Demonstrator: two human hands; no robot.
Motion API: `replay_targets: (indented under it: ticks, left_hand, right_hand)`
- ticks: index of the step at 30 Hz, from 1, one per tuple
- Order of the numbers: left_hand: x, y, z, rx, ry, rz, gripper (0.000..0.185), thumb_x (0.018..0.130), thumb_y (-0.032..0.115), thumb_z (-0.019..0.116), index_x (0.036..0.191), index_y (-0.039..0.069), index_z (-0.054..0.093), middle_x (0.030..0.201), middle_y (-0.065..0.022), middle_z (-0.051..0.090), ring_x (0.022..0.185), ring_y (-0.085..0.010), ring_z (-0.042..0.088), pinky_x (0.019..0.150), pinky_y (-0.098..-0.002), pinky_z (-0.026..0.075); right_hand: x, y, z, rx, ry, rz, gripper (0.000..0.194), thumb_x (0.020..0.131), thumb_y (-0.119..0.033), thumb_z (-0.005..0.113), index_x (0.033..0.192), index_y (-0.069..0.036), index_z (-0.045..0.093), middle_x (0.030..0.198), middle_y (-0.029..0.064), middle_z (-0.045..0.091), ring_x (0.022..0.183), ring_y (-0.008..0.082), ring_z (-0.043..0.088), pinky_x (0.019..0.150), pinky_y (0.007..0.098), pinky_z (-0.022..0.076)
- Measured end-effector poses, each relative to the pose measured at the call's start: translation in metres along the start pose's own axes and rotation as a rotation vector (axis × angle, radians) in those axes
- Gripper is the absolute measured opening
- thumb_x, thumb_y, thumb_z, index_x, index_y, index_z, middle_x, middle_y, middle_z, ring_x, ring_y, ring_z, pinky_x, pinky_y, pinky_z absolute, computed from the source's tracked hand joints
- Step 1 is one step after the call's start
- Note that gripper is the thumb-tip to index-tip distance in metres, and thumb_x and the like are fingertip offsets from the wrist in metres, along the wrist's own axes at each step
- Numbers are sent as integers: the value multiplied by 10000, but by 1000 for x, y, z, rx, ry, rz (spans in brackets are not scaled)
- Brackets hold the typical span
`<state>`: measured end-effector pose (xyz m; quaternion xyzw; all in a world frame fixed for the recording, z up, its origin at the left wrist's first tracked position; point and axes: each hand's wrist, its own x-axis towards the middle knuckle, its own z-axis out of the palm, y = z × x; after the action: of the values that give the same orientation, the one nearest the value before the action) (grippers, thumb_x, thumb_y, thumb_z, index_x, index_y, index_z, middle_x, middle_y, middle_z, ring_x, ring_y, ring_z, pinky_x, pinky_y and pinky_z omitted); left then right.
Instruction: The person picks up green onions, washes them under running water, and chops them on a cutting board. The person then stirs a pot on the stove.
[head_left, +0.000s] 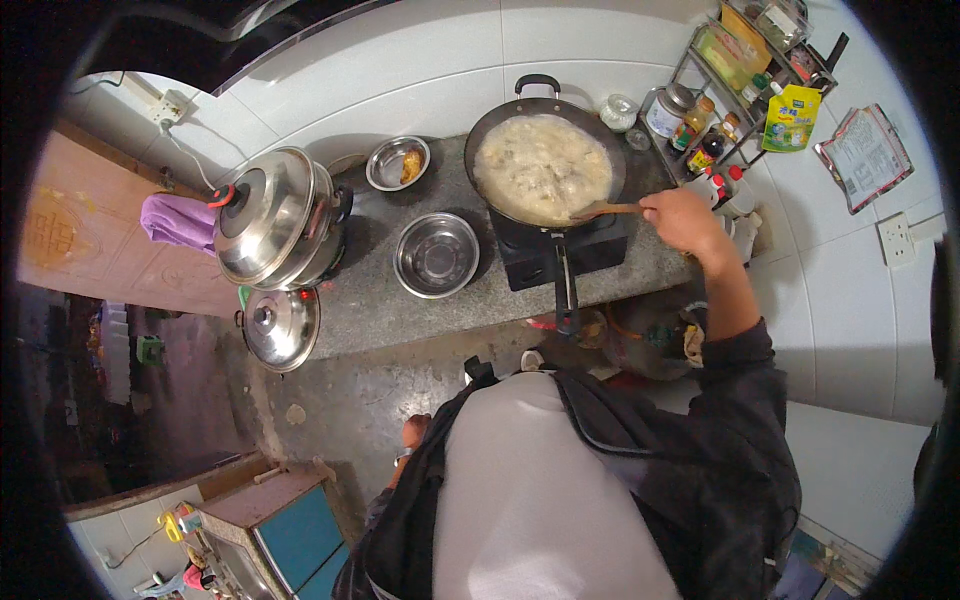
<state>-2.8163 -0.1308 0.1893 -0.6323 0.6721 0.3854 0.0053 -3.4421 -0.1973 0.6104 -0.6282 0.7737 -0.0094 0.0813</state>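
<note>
My right hand (679, 217) grips the handle of a wooden spatula (616, 208). The spatula's blade rests at the front right edge of a dark wok (546, 106), dipping into a pale, bubbling broth (544, 169). Under the wok is a black cooktop (525, 274), and the long black wok handle (564, 289) points towards me. My left hand (416, 431) hangs low at my side, away from the counter. Its fingers are partly hidden, so whether it holds anything is unclear. Left of the wok sits a steel bowl (437, 255) with nothing visible inside.
Behind that bowl, a smaller steel bowl (382, 166) holds a yellow-brown piece of food. A lidded steel pot (266, 217) and a loose lid (281, 330) occupy the counter's left end. Sauce bottles (705, 150) and jars crowd a rack (686, 64) at right.
</note>
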Motion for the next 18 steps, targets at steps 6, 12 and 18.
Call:
replay_targets:
  ticks: [6,12,18]
  left_hand:
    - [-6,8,-9,97,-55,-24,395,819,411,469,834,64,657,857,-169,644,831,-353,617,719,-437,488]
    - [0,-7,15,67,-30,-283,482,795,509,505,899,67,667,903,-179,647,885,-351,615,762,-420,480]
    - [3,-24,24,5,12,-246,487,792,512,514,884,59,667,870,-181,648,874,-349,616,752,-417,480]
  right_hand:
    - [-1,-8,35,121,76,17,204,807,-204,565,967,-97,631,852,144,636,826,343,598,732,459,469]
    - [4,-23,49,142,44,110,270,819,-202,561,1066,-98,597,888,178,624,840,360,587,748,445,463]
    - [24,-26,65,134,139,97,235,840,-207,533,1034,-96,604,867,179,613,803,371,580,709,466,461]
